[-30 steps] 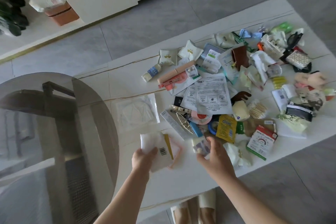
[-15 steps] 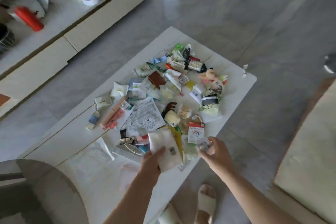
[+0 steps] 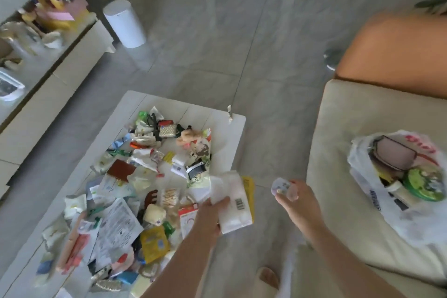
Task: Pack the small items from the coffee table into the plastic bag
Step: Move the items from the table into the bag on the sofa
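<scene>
At the far left a low white cabinet (image 3: 72,65) carries a blurred clutter of boxes and ornaments, and a white cylinder (image 3: 124,24) stands on the grey floor beside its end. Nearer, the white coffee table (image 3: 225,133) is heaped with small items (image 3: 145,189): sachets, printed leaflets, a brown card, a yellow packet, a brown hair claw, a bundle of cotton swabs, a red-and-white box. The heap covers most of the tabletop; only its far corner lies bare.

Over the table's near right edge, the left hand (image 3: 209,215) grips a white packet (image 3: 233,203) with a barcode, thumb curled over its face, with a yellow packet (image 3: 249,191) tucked behind it. Just right of that, above open floor between table and sofa, the right hand (image 3: 298,203) pinches a small pale item (image 3: 281,187) at its fingertips; what it is cannot be told.

Further right is a cream sofa (image 3: 350,116) with an orange cushion (image 3: 399,51) behind. On the seat sits the plastic bag (image 3: 387,189), mouth open, already holding a green round tin (image 3: 424,184), a dark-rimmed case and other things. Nothing lies between the hands and the bag.
</scene>
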Action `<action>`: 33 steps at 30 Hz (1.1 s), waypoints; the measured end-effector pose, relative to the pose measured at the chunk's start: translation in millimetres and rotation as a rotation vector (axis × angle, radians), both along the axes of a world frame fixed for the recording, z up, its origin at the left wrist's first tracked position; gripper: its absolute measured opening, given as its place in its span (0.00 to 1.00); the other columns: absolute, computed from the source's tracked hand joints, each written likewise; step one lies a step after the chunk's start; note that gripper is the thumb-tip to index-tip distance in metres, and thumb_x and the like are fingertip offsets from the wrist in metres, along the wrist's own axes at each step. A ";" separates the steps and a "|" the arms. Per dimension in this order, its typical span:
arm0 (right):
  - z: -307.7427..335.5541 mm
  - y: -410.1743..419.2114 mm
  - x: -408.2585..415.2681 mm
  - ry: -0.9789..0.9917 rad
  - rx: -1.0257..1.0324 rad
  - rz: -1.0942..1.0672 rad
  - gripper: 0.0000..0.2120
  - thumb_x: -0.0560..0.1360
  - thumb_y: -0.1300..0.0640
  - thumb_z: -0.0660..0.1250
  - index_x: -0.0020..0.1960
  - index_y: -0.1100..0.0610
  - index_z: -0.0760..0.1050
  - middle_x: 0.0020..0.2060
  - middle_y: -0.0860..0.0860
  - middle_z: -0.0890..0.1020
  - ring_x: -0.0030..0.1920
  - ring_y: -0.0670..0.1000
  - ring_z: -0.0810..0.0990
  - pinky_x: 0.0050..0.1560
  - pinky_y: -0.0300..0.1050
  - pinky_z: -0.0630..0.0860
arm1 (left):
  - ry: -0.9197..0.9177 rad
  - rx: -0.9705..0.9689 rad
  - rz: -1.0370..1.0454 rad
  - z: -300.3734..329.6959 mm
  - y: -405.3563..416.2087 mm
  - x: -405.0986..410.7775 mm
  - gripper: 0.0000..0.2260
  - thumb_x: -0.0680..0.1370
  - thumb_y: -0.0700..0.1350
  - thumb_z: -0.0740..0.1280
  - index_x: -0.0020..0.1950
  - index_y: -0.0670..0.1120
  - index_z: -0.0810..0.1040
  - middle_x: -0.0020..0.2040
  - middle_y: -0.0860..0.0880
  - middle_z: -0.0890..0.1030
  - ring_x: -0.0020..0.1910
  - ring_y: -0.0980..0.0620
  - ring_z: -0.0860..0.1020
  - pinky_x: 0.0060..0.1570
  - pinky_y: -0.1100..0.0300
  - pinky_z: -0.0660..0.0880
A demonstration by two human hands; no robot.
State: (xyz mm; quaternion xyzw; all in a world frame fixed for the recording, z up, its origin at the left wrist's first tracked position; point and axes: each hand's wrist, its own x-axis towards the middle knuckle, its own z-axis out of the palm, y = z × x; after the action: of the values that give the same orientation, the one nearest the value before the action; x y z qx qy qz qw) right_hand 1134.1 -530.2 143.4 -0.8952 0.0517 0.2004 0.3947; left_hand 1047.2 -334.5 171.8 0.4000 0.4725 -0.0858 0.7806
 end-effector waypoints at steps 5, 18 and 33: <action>14.2 -71.0 44.6 -0.017 0.036 -0.186 0.17 0.69 0.51 0.74 0.52 0.49 0.70 0.42 0.43 0.74 0.45 0.51 0.78 0.39 0.37 0.72 | -0.052 -0.028 -0.139 5.9 -68.4 78.8 0.08 0.77 0.34 0.63 0.54 0.40 0.78 0.46 0.41 0.84 0.47 0.41 0.81 0.48 0.46 0.78; 7.5 -246.3 78.6 0.077 0.155 -0.810 0.24 0.70 0.47 0.72 0.57 0.63 0.74 0.48 0.55 0.79 0.47 0.52 0.76 0.42 0.40 0.67 | 0.041 -0.117 -0.534 4.1 -260.4 214.6 0.16 0.78 0.37 0.59 0.66 0.37 0.72 0.61 0.37 0.77 0.61 0.38 0.75 0.61 0.41 0.71; -85.1 -298.8 108.0 0.200 0.072 -0.997 0.21 0.74 0.60 0.67 0.65 0.61 0.68 0.56 0.56 0.78 0.53 0.54 0.78 0.53 0.45 0.73 | 0.142 0.138 -1.031 -122.9 -382.6 305.5 0.12 0.79 0.38 0.59 0.62 0.44 0.72 0.53 0.42 0.77 0.50 0.46 0.76 0.41 0.58 0.76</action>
State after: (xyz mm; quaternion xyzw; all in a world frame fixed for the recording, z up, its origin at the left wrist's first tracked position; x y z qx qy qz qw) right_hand 1242.2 -829.0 58.2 -0.7240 0.5030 0.0742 0.4661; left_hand 1352.7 -717.1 48.9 0.6242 0.2707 -0.4543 0.5750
